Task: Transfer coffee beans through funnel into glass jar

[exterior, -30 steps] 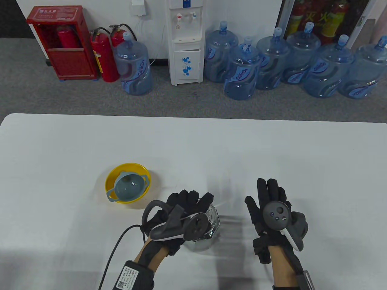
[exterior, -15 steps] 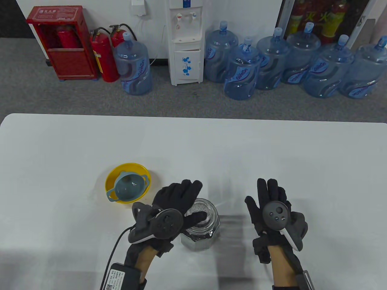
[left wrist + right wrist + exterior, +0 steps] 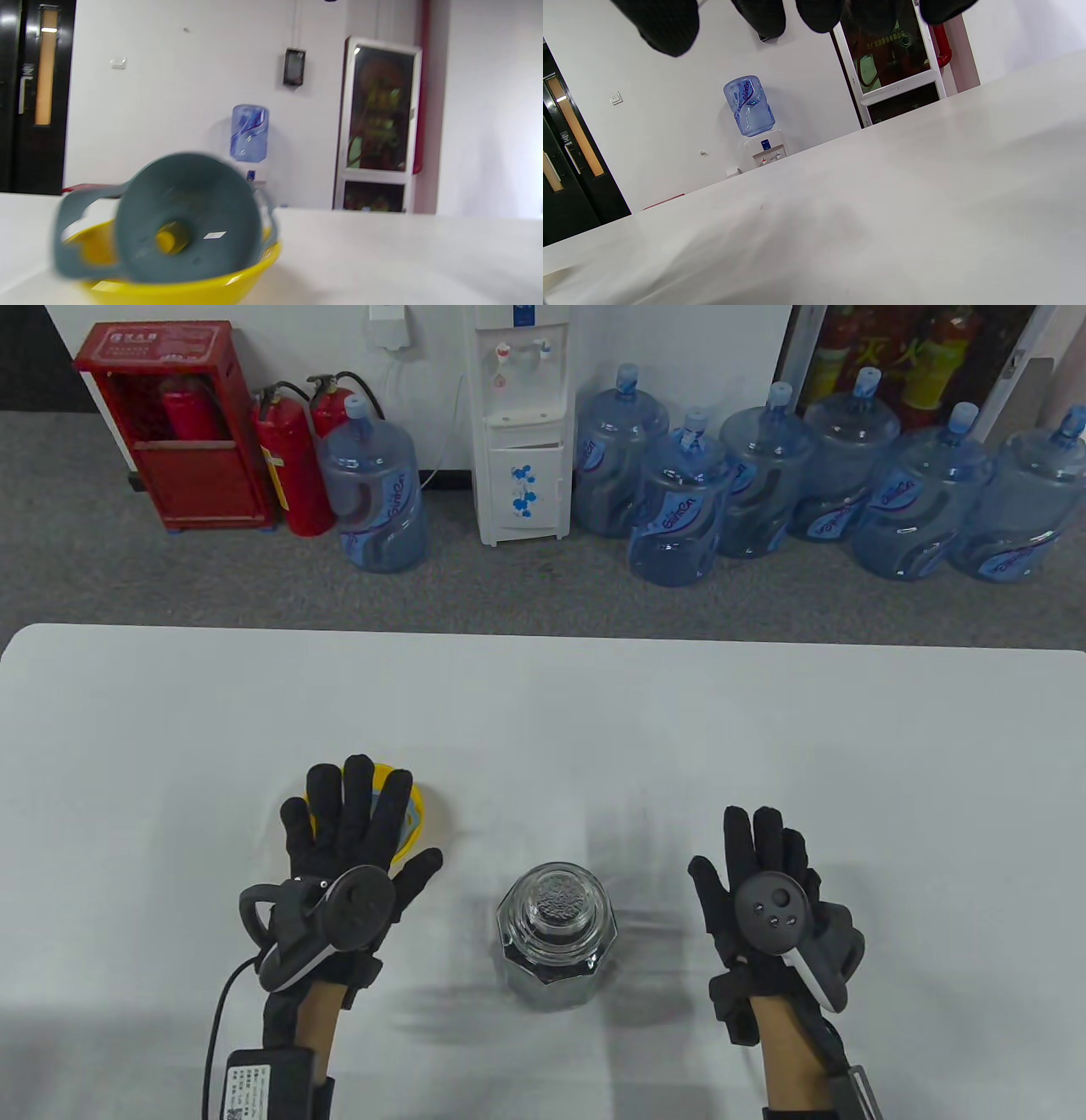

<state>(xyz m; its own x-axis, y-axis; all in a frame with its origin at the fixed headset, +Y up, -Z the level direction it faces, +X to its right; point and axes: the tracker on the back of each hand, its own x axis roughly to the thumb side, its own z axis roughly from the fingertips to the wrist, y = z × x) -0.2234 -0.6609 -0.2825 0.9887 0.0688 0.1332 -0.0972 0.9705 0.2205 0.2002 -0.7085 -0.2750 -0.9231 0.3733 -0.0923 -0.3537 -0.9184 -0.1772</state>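
A faceted glass jar (image 3: pixel 558 931) stands near the table's front middle, with dark coffee beans showing through its open mouth. A yellow bowl (image 3: pixel 413 814) lies to its left, mostly hidden under my left hand (image 3: pixel 348 836), which is spread flat and holds nothing. In the left wrist view the grey-blue funnel (image 3: pixel 186 218) lies tilted inside the yellow bowl (image 3: pixel 182 290). My right hand (image 3: pixel 755 869) is spread flat to the right of the jar, apart from it, and holds nothing; its fingertips (image 3: pixel 670 25) hang at the top of the right wrist view.
The white table (image 3: pixel 543 712) stretches far back and to both sides. Beyond its far edge stand water bottles (image 3: pixel 679 509), a water dispenser (image 3: pixel 519 424) and fire extinguishers (image 3: pixel 293 466) on the floor.
My left hand has let go of the jar and moved left, now spread over the yellow bowl with the funnel. The jar stands alone. My right hand has not moved.
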